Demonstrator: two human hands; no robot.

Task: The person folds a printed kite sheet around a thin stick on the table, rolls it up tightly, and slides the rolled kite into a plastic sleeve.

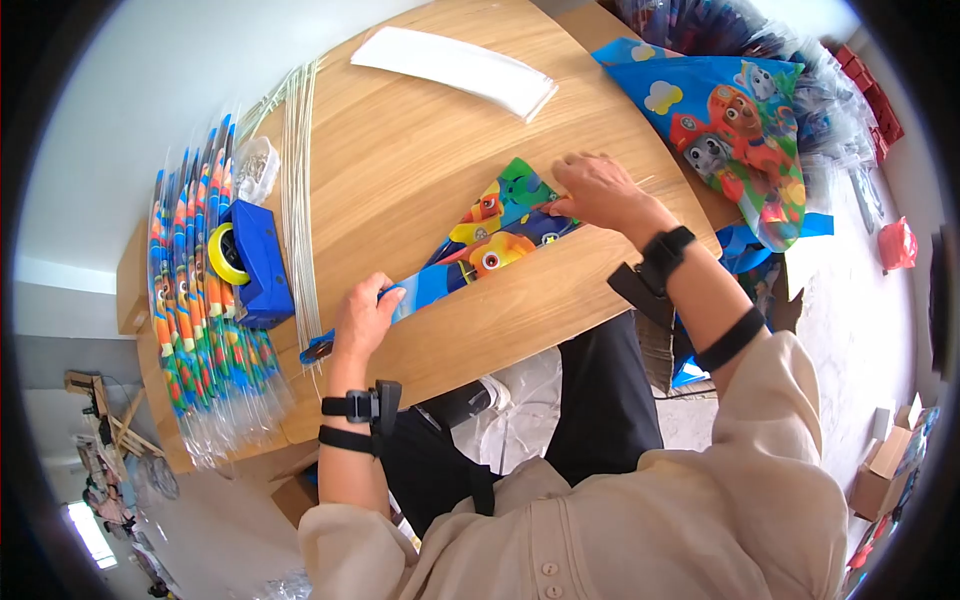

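A partly folded kite [495, 235] with colourful cartoon print lies across the wooden table in front of me. Its narrow blue left end is gripped by my left hand [364, 316], thumb and fingers closed around it. My right hand [600, 192] pinches the kite's right side near the upper edge. A thin pale rod tip [645, 184] sticks out beyond the right fingers. One green printed corner stands up between the two hands. What lies under my right fingers is partly hidden.
Left of my hands are a bundle of thin rods [297, 200], a blue tape dispenser [262, 265], a small clear container [258, 168] and several kites in plastic sleeves [195, 290]. White strips [450, 68] lie at the far edge. Another printed kite [725, 140] hangs over the right side.
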